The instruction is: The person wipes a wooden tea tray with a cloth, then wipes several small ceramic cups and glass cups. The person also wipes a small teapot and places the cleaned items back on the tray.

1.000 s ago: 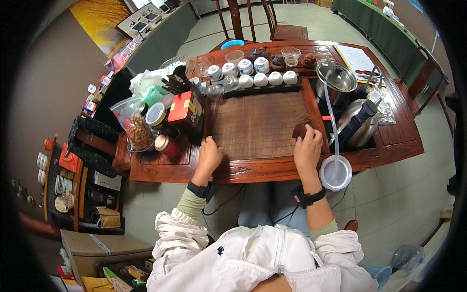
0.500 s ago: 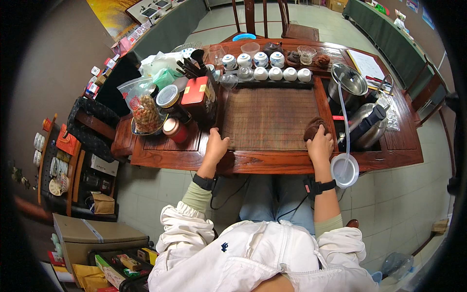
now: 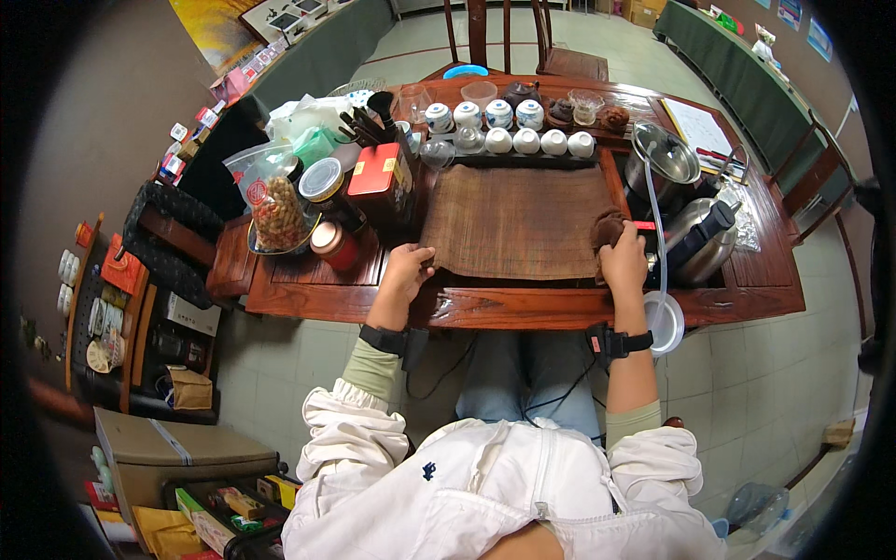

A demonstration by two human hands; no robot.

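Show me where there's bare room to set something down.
Brown mat: bare from the white cups to the left hand and right hand, though looking lifted at a corner. Bare wood: near right corner, past the kettle. Left is crowded: clear bag, jar, red tin.

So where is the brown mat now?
In the head view, the brown mat is central, in front of the white cups, between the left hand and right hand.

Mat (image 3: 518, 222), table (image 3: 523, 306) ctr. Cups (image 3: 526, 142) behind. L of mat: tin (image 3: 383, 175), jars (image 3: 321, 179), bag (image 3: 278, 210). R: kettle (image 3: 696, 254), w/ pot (image 3: 672, 166) behind; clipboard (image 3: 695, 126) R of pot.
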